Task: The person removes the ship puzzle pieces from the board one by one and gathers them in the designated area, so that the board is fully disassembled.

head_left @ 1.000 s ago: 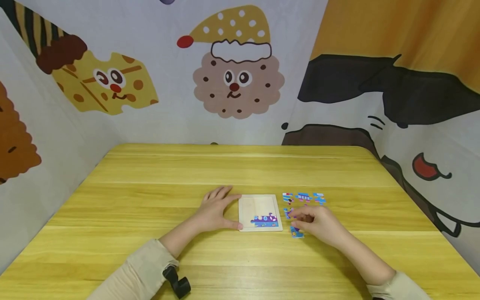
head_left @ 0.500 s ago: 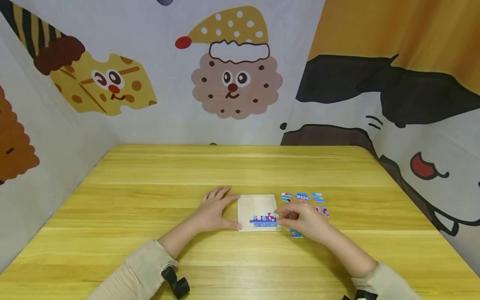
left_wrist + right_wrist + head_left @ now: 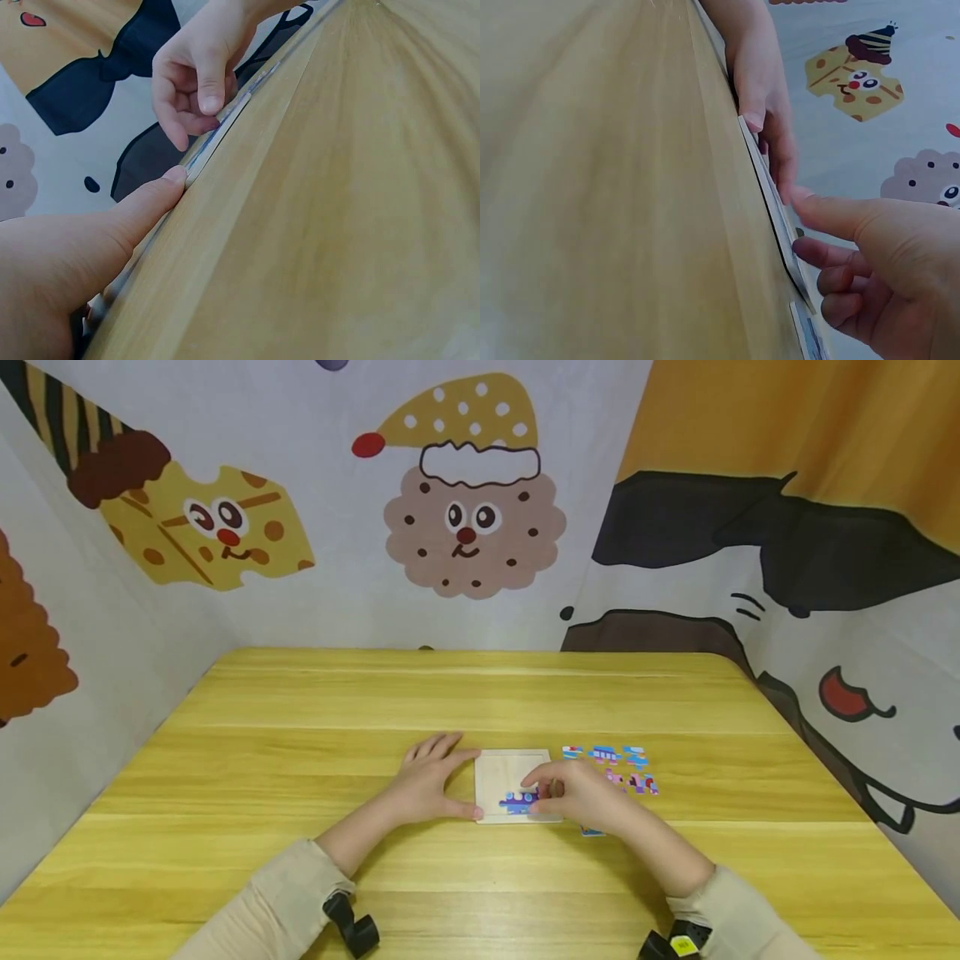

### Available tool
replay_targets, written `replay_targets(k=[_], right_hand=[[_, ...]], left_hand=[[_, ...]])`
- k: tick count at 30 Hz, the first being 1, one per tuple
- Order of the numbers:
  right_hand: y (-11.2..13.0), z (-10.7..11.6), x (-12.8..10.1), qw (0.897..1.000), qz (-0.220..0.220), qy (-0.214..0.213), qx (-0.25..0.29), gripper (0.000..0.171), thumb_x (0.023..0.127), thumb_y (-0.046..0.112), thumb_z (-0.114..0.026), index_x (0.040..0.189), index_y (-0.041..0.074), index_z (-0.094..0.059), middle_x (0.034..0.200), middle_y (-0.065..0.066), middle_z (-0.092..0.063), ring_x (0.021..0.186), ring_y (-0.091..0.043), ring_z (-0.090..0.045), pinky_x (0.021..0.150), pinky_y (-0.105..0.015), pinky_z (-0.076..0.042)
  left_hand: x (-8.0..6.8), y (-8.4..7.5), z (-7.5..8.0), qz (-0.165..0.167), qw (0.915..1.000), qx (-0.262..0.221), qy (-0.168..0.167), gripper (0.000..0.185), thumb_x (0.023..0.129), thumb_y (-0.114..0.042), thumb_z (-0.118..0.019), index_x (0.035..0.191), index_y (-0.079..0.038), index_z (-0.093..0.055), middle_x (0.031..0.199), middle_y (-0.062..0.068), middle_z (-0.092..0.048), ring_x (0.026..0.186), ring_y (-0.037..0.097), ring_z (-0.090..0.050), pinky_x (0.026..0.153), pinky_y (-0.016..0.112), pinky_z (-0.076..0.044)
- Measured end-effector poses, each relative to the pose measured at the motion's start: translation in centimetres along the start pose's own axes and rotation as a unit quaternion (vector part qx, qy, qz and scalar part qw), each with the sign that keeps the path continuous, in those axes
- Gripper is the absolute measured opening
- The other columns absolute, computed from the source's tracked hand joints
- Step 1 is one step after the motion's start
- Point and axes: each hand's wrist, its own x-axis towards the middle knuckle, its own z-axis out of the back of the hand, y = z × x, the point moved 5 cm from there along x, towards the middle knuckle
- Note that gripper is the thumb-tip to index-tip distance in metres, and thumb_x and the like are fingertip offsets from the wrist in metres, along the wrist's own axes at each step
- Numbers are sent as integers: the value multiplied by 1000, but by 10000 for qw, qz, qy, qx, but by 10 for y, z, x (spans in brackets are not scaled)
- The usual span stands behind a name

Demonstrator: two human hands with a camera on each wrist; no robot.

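A square wooden puzzle tray (image 3: 491, 777) lies on the table, with joined purple and blue puzzle pieces (image 3: 513, 804) along its lower right part. My left hand (image 3: 427, 785) rests at its left side, thumb and forefinger spread and touching the edge near the two left corners. Over the right part of the tray is my right hand (image 3: 585, 793), thumb and forefinger bent toward each other. In the left wrist view, a small bit of purple puzzle piece (image 3: 214, 124) shows at the right hand's (image 3: 199, 75) fingertips; most of it is hidden.
Loose puzzle pieces (image 3: 636, 756) lie right of the tray, some partly hidden by the right hand. Another loose piece (image 3: 592, 832) sits nearer the front. The wooden table (image 3: 337, 693) ends at a cartoon-printed curtain (image 3: 315, 618).
My right hand has moved left from the loose pieces to over the tray, carrying a puzzle piece. My left hand has stayed at the tray's left edge.
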Motion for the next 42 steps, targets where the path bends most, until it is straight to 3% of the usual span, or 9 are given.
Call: replay_targets(k=[6, 13, 25, 42], right_hand=[[2, -4, 4, 9997, -46, 153, -211, 29, 78, 15, -81, 104, 9, -71, 77, 9, -58, 63, -9, -52, 58, -27, -48], [5, -5, 1, 9990, 61, -68, -436, 23, 78, 14, -80, 99, 9, -74, 76, 12, -59, 64, -7, -51, 58, -26, -48], [9, -7, -3, 9921, -183, -383, -1181, 22, 77, 19, -81, 97, 20, -73, 75, 16, -55, 63, -5, -48, 56, -26, -43], [11, -8, -3, 9877, -436, -472, -1425, 22, 76, 19, -81, 95, 24, -71, 73, 16, -53, 61, -7, -47, 55, -27, -41]], left_hand=[[0, 1, -1, -1, 10000, 36, -37, 95, 70, -71, -68, 147, -22, -42, 156, 14, -21, 141, 37, -15, 109, 57, -10], [0, 1, -2, -20, 10000, 17, -34, 94, 70, -70, -68, 146, -22, -42, 156, 14, -21, 141, 37, -15, 109, 57, -10], [1, 1, -2, -91, 9999, 23, -58, 94, 71, -70, -68, 146, -22, -42, 156, 15, -21, 140, 37, -15, 108, 58, -10], [0, 0, -1, 0, 10000, 27, 0, 94, 71, -69, -69, 147, -22, -41, 156, 15, -20, 141, 37, -14, 109, 57, -10]])
